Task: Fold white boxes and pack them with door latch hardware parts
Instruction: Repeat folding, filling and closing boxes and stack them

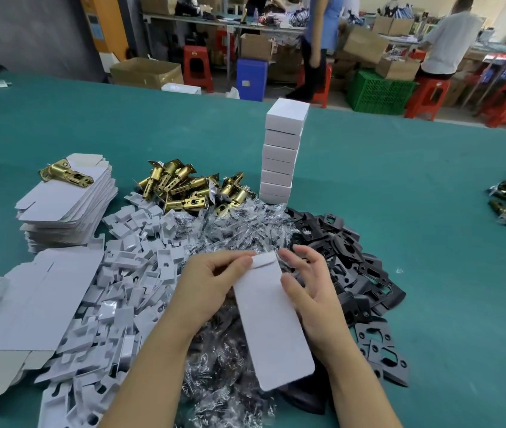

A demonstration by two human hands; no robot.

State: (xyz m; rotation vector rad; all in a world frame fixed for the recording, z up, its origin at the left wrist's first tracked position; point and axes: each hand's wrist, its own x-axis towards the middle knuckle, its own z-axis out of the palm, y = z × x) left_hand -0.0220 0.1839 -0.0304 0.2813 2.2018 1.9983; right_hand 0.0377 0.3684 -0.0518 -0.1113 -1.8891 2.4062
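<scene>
Packing workshop — green worktable heaped with brass latches, cartons, red stools behind

we note a teal counter under everything. beyond its far edge: red plastic stools, a blue bin, a green crate, brown cartons. two people work at cluttered benches along the back.
</scene>
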